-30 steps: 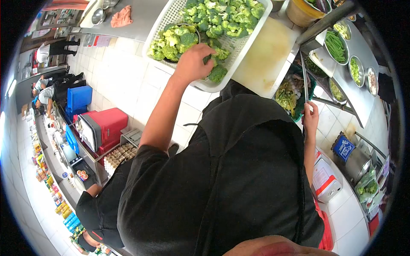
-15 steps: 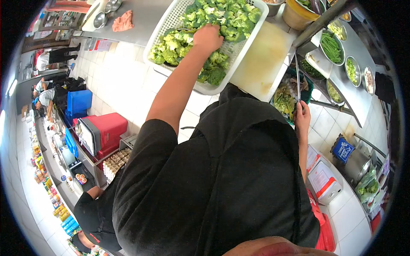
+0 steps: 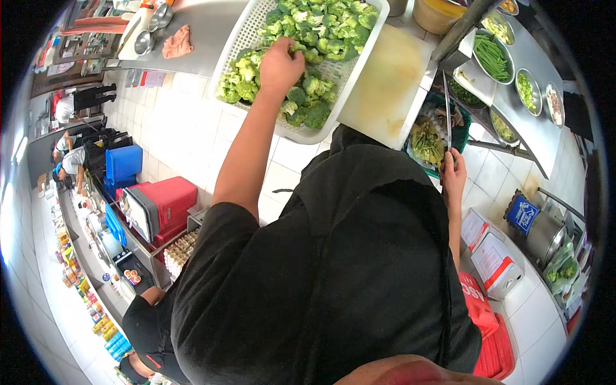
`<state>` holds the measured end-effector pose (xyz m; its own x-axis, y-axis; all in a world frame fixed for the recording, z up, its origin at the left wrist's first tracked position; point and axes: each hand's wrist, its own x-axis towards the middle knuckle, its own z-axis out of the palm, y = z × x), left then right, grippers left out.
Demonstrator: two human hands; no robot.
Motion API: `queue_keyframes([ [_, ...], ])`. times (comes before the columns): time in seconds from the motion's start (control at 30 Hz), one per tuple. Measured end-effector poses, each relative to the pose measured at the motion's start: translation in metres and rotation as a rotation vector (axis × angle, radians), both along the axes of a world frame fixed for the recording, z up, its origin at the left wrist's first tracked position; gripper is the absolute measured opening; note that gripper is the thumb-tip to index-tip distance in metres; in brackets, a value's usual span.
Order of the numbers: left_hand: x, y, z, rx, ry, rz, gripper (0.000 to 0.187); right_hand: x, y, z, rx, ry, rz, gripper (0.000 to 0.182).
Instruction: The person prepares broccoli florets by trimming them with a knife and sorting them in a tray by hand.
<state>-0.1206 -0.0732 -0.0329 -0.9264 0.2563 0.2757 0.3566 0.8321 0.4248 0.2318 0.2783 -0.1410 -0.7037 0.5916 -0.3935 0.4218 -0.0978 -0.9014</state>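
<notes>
A white perforated basket [image 3: 380,38] at the top middle holds many broccoli florets [image 3: 321,25]. My left hand [image 3: 280,69] is inside it, fingers curled down on broccoli in the left part; its fingertips are partly hidden. On the right side my right hand [image 3: 453,172] grips a knife [image 3: 447,115], its long narrow blade pointing away from me. The blade passes over a green crate [image 3: 463,131] lined with plastic and holding vegetable scraps [image 3: 426,142]. Between basket and knife lies a stained white cutting board [image 3: 388,83].
Steel bowls of cut vegetables, including green beans [image 3: 491,56], stand on the right-hand counter. A pink cloth [image 3: 178,42] lies on the left counter. A red cooler [image 3: 170,202] and egg trays [image 3: 181,253] are to the left. Another person [image 3: 151,327] is at lower left, others farther back.
My left hand has moved left and slightly down within the basket, among the broccoli. My right hand stays at my side with the knife. The view has shifted a little.
</notes>
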Motion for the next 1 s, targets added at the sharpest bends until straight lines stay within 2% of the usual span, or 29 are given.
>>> queue_keyframes([
  [0.13,0.013,-0.008,0.005,0.409,-0.105,-0.009,0.025,-0.014,-0.002,0.020,-0.020,0.069,0.035,0.038],
  [0.23,0.026,0.000,0.020,0.888,-0.426,-0.032,0.021,-0.036,-0.011,0.057,-0.104,0.163,0.104,0.041],
  [0.33,0.048,0.007,0.031,1.237,-0.659,-0.157,0.024,-0.067,-0.025,0.101,-0.171,0.226,0.228,0.042],
  [0.4,0.067,0.019,0.035,1.363,-0.767,-0.268,0.027,-0.091,-0.042,0.139,-0.272,0.260,0.300,0.044],
  [0.47,0.085,0.034,0.035,1.482,-0.871,-0.338,0.027,-0.113,-0.054,0.159,-0.270,0.325,0.437,0.044],
  [0.63,0.115,0.064,0.028,1.631,-1.084,-0.464,0.029,-0.146,-0.086,0.198,-0.298,0.336,0.630,0.047],
  [0.87,0.136,0.079,0.041,1.777,-1.143,-0.355,0.027,-0.145,-0.098,0.182,-0.068,0.451,0.640,0.061],
  [0.97,0.143,0.082,0.047,1.774,-1.107,-0.307,0.025,-0.142,-0.099,0.182,0.139,0.416,0.654,0.063],
  [1.0,0.142,0.080,0.041,1.743,-1.115,-0.333,0.026,-0.140,-0.099,0.184,0.135,0.413,0.658,0.063],
])
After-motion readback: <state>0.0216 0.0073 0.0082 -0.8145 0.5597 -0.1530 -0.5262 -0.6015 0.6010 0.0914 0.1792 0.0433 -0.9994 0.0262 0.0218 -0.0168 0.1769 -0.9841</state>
